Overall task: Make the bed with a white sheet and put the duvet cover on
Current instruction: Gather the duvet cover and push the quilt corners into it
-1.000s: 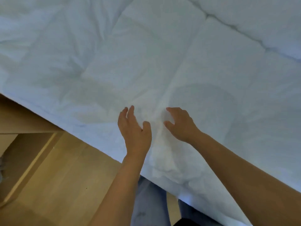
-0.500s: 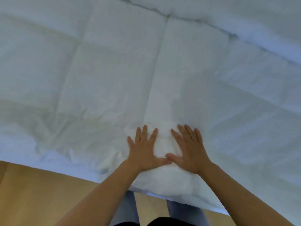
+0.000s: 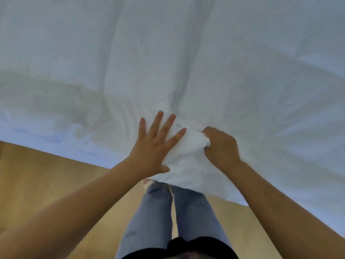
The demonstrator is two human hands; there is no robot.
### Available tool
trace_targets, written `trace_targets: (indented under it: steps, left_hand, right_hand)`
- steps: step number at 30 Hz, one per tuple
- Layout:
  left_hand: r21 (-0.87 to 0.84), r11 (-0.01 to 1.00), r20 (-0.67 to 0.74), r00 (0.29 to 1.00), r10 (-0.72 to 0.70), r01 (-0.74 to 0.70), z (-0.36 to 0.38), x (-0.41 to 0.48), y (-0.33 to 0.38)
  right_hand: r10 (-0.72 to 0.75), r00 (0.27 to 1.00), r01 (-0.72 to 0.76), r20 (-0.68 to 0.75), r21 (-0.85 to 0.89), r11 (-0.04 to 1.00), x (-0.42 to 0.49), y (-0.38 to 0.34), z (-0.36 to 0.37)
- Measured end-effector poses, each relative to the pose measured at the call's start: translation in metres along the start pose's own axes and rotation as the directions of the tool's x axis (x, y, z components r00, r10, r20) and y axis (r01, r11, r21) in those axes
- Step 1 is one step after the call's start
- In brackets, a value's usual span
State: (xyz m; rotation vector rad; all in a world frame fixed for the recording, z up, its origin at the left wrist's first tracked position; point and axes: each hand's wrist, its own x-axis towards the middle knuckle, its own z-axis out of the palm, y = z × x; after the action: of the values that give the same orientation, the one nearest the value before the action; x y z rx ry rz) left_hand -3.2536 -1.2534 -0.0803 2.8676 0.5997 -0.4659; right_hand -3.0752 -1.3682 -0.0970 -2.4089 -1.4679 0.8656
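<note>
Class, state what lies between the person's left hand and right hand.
A bunched-up fold of the white duvet: the right hand grips it, the left hand presses flat against it. The head view shows it.

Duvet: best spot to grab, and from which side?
Grip the bunched fold at the near edge of the duvet, coming from the floor side. It stands up as a ridge hands can close round, as the right hand does; the rest lies flat.

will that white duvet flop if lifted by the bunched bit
Probably floppy: the duvet bunches into soft folds where the right hand grips it. Likely light for its bulk, being puffy and quilted. Pushing should wrinkle it, as beside the flat left hand.
</note>
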Motion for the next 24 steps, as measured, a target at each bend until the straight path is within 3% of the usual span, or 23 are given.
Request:
trace_targets:
  steps: [3, 5, 7, 9, 11, 13, 14, 15, 17, 19, 21, 24]
  left_hand:
    - [0.120, 0.993, 0.196, 0.980, -0.024, 0.001, 0.011, 0.005, 0.023]
    - [0.039, 0.999, 0.277, 0.960, -0.041, 0.032, 0.019, 0.013, 0.036]
    - [-0.021, 0.998, 0.268, 0.962, -0.046, 0.053, 0.013, 0.027, 0.037]
    - [0.045, 0.999, 0.361, 0.933, -0.014, -0.003, 0.001, 0.036, 0.034]
    - [0.105, 0.994, 0.545, 0.837, -0.044, -0.016, -0.011, 0.037, 0.040]
    - [0.009, 0.998, 0.664, 0.746, -0.051, 0.061, -0.021, 0.033, 0.065]
    - [-0.095, 0.990, 0.655, 0.755, -0.016, 0.102, -0.025, 0.032, 0.083]
    - [-0.200, 0.972, 0.585, 0.811, 0.017, 0.124, -0.028, 0.033, 0.104]
    - [-0.308, 0.948, 0.347, 0.937, 0.034, 0.080, -0.030, 0.039, 0.148]
    - [-0.235, 0.972, 0.248, 0.966, 0.067, -0.007, -0.024, 0.049, 0.196]
    - [-0.080, 0.997, 0.352, 0.935, 0.047, -0.020, -0.005, 0.057, 0.240]
    - [0.125, 0.988, 0.384, 0.913, -0.137, 0.095, 0.025, 0.078, 0.281]
  right_hand:
    - [0.104, 0.973, -0.055, -0.206, 0.232, 0.971, -0.031, 0.027, -0.030]
    - [0.172, 0.971, -0.113, -0.165, 0.316, 0.942, -0.059, 0.034, -0.040]
    - [0.179, 0.980, -0.137, -0.087, 0.355, 0.925, -0.076, 0.038, -0.033]
    - [0.114, 0.993, -0.112, 0.004, 0.260, 0.959, -0.091, 0.042, -0.021]
    - [0.010, 0.987, -0.022, 0.163, 0.073, 0.997, -0.106, 0.053, -0.005]
    - [-0.019, 0.980, 0.021, 0.198, -0.008, 1.000, -0.129, 0.065, 0.001]
    - [-0.047, 0.987, 0.049, 0.152, -0.004, 0.999, -0.140, 0.071, -0.002]
    - [-0.069, 0.993, 0.072, 0.101, -0.020, 0.997, -0.149, 0.077, -0.004]
    - [-0.047, 0.998, 0.043, -0.036, -0.088, 0.995, -0.166, 0.099, -0.008]
    - [0.107, 0.994, -0.103, 0.007, -0.213, 0.972, -0.186, 0.134, -0.018]
    - [0.304, 0.941, -0.232, 0.149, -0.369, 0.900, -0.207, 0.179, -0.025]
    - [0.315, 0.931, -0.218, 0.186, -0.409, 0.886, -0.215, 0.241, -0.039]
